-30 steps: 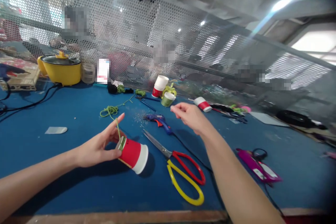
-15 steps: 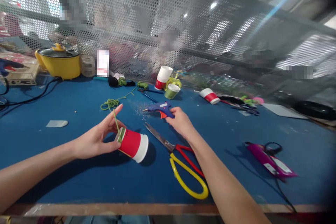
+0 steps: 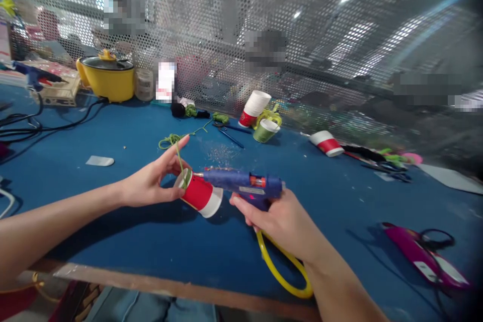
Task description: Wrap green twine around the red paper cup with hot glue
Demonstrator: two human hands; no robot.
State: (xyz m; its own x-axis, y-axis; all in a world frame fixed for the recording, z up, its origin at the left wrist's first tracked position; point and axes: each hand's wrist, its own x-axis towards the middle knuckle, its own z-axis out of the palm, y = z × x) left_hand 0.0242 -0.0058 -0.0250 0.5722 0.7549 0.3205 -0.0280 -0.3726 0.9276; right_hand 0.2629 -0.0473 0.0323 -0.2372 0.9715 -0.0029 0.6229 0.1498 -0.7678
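Note:
My left hand [image 3: 156,181] holds a red and white paper cup [image 3: 202,195] tipped on its side, thumb at the bottom end. Green yarn [image 3: 180,157] covers part of that end, and a strand runs up past my raised forefinger to a loose tangle. Gripped in my right hand [image 3: 281,219] is a blue hot glue gun [image 3: 230,181]. Its nozzle points left and is at the yarn-covered end of the cup; whether it touches, I cannot tell. Below my right hand shows the yellow handle of scissors [image 3: 307,289], whose other parts are hidden.
Behind stand a yellow electric pot [image 3: 113,80], a jar [image 3: 144,84], stacked paper cups [image 3: 256,105] and a green-wrapped cup [image 3: 266,131]. Another red and white cup [image 3: 326,144] lies right. A purple packet [image 3: 422,256] is at far right, another glue gun [image 3: 35,75] at far left.
My right hand has lifted the glue gun from above the scissors' blades and brought its nozzle to the cup. The left hand keeps its hold on the cup. The view has shifted slightly.

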